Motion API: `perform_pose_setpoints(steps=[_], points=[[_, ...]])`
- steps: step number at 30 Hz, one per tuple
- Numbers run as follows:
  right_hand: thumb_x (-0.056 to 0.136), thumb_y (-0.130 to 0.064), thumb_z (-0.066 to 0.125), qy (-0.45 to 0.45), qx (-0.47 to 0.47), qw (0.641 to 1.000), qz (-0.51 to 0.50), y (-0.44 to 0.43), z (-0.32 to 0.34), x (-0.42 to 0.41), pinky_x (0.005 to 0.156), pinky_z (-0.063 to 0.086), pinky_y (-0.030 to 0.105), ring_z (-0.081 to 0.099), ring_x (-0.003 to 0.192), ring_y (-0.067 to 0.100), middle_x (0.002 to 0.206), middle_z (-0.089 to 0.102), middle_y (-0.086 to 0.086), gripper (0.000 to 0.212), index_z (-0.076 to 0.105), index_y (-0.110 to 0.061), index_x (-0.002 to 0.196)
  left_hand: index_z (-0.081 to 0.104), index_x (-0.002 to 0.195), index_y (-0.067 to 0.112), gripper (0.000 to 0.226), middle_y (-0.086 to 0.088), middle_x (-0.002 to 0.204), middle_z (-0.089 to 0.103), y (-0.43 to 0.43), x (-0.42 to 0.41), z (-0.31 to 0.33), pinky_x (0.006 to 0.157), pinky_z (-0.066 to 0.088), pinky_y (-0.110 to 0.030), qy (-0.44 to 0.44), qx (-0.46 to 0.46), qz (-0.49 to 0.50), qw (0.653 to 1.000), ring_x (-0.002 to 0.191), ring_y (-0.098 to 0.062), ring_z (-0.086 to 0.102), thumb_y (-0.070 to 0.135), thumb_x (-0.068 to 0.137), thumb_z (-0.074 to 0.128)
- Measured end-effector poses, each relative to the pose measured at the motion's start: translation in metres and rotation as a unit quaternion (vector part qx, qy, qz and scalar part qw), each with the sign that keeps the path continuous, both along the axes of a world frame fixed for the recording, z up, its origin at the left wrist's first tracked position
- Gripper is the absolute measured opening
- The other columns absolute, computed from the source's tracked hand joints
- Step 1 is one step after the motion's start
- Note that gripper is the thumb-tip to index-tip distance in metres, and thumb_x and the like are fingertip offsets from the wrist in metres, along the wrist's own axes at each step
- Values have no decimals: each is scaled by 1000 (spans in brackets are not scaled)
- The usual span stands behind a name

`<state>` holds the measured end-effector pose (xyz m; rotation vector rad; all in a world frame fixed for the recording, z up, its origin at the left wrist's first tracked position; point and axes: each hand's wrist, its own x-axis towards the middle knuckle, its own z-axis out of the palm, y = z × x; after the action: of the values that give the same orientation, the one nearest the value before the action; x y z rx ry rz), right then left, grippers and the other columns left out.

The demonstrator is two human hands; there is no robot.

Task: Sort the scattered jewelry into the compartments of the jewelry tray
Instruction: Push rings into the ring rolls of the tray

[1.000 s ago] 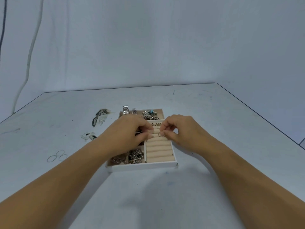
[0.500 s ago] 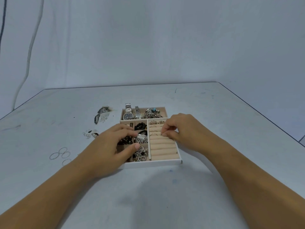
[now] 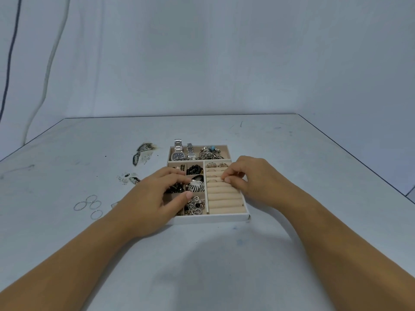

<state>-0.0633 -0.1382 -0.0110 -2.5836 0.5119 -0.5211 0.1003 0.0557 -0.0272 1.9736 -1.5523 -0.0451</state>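
Metal ring (image 3: 223,179), tiny, slippery: my right hand (image 3: 249,176) pinches its rim; my left hand (image 3: 152,196) rests spread on the tray (image 3: 211,217).

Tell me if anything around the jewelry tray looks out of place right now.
Yes. Left of the jewelry tray, thin hoops and dark patterned pieces lie loose on the table, unsorted. The silver watch sticks out over the tray's far wall instead of lying inside.
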Motion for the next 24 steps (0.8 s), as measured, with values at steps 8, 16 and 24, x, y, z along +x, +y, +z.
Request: perform_pose_setpoints(steps=[8,16,24], points=[[91,-30,58,-52,13,998,-37,-19,12,-22,76,39,10,57,90,0,97,62,-15,15,67,-31,103,60,120,37,50,28,123,49,1,-1,2,92,40,-17,-1,3,1,1000,114,9,47,64,83,42],[90,-28,60,122,-27,986,-108,-60,34,-53,64,36,13,52,79,-5,86,55,-21,10,66,-33,96,54,126,36,53,28,125,49,-13,-18,21,88,36,-7,-48,15,-33,998,114,9,45,66,83,42],[81,-31,71,164,29,981,-103,-65,19,-65,62,38,17,54,71,2,79,61,-11,11,68,-27,91,56,124,31,45,22,123,52,-56,-55,30,95,39,-15,-55,20,-91,994,111,6,49,57,88,50]])
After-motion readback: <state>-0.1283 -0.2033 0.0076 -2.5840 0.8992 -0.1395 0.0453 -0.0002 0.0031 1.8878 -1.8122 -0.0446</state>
